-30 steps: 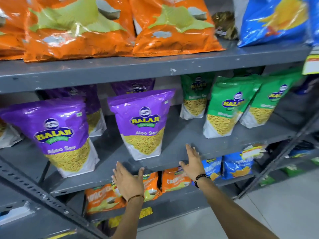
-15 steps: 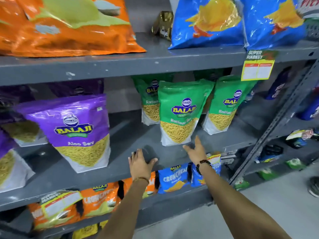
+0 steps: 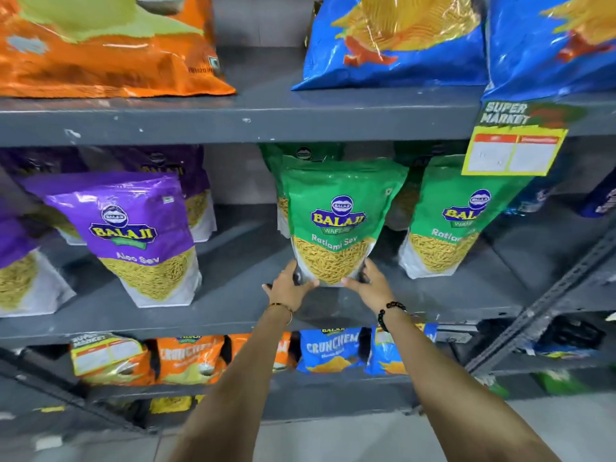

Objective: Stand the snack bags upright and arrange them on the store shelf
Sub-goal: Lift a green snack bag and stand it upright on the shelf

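A green Ratlami Sev bag (image 3: 336, 211) stands upright at the middle of the grey middle shelf (image 3: 233, 295). My left hand (image 3: 288, 286) grips its lower left corner and my right hand (image 3: 368, 285) grips its lower right corner. A second green bag (image 3: 456, 221) stands just to its right, and another green bag (image 3: 300, 153) is partly hidden behind it. To the left stands a purple Aloo Sev bag (image 3: 140, 235), with more purple bags behind and beside it.
Orange (image 3: 100, 45) and blue (image 3: 400, 38) bags lie on the top shelf. A yellow price tag (image 3: 513, 148) hangs from its edge at right. Small orange and blue Crunchem packs (image 3: 330, 348) fill the lower shelf. A slanted metal upright (image 3: 546, 301) stands at right.
The view has shifted right along the shelf. Both hands rose from the shelf edge and closed on the bottom corners of the middle green bag.
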